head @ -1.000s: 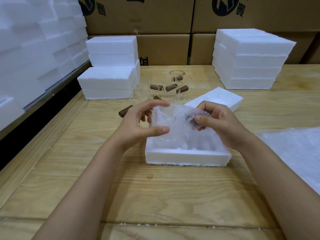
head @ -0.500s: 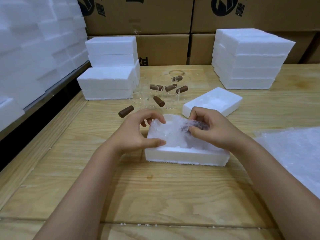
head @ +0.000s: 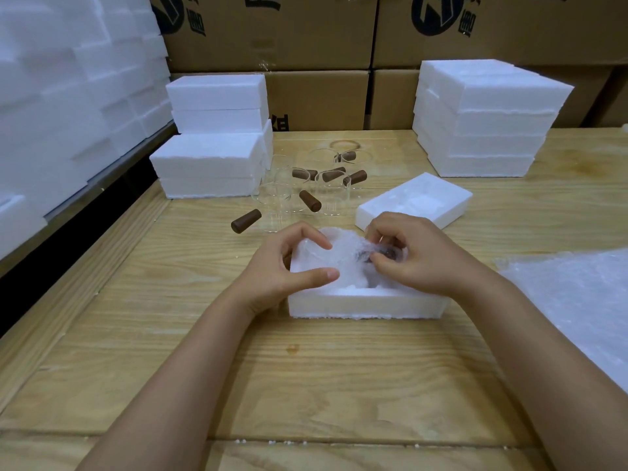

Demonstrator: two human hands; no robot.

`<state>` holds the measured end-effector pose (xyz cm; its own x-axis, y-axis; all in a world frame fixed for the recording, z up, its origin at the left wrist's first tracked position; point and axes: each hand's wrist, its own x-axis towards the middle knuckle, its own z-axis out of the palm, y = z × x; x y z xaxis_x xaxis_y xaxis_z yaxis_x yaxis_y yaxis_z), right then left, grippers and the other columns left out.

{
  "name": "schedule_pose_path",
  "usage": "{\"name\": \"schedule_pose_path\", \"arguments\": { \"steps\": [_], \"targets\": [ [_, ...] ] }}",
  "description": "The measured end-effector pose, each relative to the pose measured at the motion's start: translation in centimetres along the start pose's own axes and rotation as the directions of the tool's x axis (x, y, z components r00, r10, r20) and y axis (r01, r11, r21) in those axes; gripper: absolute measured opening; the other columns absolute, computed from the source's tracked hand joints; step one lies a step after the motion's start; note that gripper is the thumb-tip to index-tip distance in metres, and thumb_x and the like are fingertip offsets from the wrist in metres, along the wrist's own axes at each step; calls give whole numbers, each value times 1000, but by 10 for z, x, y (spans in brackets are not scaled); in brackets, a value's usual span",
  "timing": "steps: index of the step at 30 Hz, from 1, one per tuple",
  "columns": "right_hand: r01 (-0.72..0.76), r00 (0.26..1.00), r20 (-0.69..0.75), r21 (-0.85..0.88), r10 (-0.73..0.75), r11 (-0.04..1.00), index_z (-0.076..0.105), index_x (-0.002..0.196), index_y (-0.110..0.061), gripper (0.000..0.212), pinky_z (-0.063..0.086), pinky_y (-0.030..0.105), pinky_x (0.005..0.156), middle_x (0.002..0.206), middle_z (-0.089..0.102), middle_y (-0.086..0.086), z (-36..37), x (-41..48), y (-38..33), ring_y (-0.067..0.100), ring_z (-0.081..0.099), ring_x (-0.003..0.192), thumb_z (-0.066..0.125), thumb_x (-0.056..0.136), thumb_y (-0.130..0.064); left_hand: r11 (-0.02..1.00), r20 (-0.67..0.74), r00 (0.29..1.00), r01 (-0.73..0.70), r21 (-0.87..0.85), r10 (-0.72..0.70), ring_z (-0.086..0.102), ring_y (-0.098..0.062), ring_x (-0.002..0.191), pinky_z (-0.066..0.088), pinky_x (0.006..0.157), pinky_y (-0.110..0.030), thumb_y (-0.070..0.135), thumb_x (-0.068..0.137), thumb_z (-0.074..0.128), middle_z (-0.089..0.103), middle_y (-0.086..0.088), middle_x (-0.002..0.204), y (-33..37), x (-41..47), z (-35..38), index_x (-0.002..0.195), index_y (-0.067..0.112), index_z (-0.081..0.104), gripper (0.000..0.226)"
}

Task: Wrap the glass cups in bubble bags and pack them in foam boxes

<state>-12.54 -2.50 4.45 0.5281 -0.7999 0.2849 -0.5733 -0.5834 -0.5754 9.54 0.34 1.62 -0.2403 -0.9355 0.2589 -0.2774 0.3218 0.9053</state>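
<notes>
Your left hand [head: 289, 266] curls round the left side of the bubble bag [head: 343, 263]. Its thumb lies along the bag's near face and its forefinger hooks over the far edge. Your right hand [head: 421, 256] pinches the bag's right end between thumb and fingertips, over the dark brown handle of the glass cup [head: 387, 253] wrapped inside. The glass itself is hard to make out through the bubbles.

The bundle sits between your two hands in the open foam box [head: 367, 302], with its top above the rim. The box's near wall lies just below your thumbs. Just beyond your right hand lies a foam lid [head: 418, 198]. Beyond your left hand, the unwrapped cups [head: 292, 192] stand close together on the wooden table [head: 306, 385], with their brown handles sticking out. To the right of your right forearm lies a pile of loose bubble bags [head: 577, 300].
</notes>
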Motion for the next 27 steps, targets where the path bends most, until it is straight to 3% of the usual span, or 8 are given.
{"name": "schedule_pose_path", "arguments": {
  "steps": [5,8,11,13,15,19,23,27],
  "targets": [
    [-17,999,-38,-50,15,999,57,78,-17,13,32,11,69,87,52,-2,1,1,1,12,47,81,63,82,-6,1000,-35,999,-20,13,20,49,10,70,33,63,-5,46,59,69,56,33,82,2,-1,10,90,20,57,42],
    [-67,998,-21,-26,66,997,61,81,-20,8,32,17,73,89,53,-7,-1,2,1,10,46,87,68,83,-19,1000,-20,1000,-1,9,2,48,8,79,33,68,-7,47,58,67,55,33,85,1,0,9,91,21,56,44],
    [-164,927,-311,168,211,972,66,84,-18,14,32,15,69,93,58,-6,-7,11,3,4,49,83,62,89,-30,1000,-22,1000,7,9,-7,46,6,84,33,70,-8,48,58,66,55,33,87,0,-1,9,90,23,56,42],
    [-320,888,-352,-9,297,947,67,95,-19,19,33,23,79,101,58,-3,-12,24,11,12,49,98,58,91,-35,1000,-19,1000,3,4,-3,46,6,85,32,71,-7,47,57,66,55,33,87,-1,-1,9,88,23,57,40],
    [-469,878,-215,-209,428,858,67,107,-16,30,36,33,88,109,59,2,-13,37,18,25,43,114,59,90,-39,1000,-20,1000,2,0,-2,46,4,88,33,72,-7,47,57,66,56,32,88,-1,0,9,86,23,58,39],
    [-531,839,-86,-354,538,770,70,96,-8,33,37,35,81,99,64,8,-7,54,23,30,40,111,57,91,-39,1000,-19,1000,-2,-25,1,49,-3,99,34,81,-12,47,58,69,58,27,98,-3,0,9,91,26,61,39],
    [-529,844,-171,-424,509,735,66,94,-8,27,34,34,76,98,60,11,-10,53,18,32,41,108,50,95,-29,995,-4,999,-40,-93,40,50,-12,126,40,104,-31,44,63,73,54,4,135,-5,0,8,133,41,43,76],
    [-412,864,-441,-345,241,843,65,95,-6,26,34,34,80,100,59,12,-16,38,4,32,46,100,48,96,-25,976,-146,989,-65,-210,34,46,-6,130,35,108,-26,52,70,58,54,-1,137,-4,3,9,140,42,25,78]
  ]
}}
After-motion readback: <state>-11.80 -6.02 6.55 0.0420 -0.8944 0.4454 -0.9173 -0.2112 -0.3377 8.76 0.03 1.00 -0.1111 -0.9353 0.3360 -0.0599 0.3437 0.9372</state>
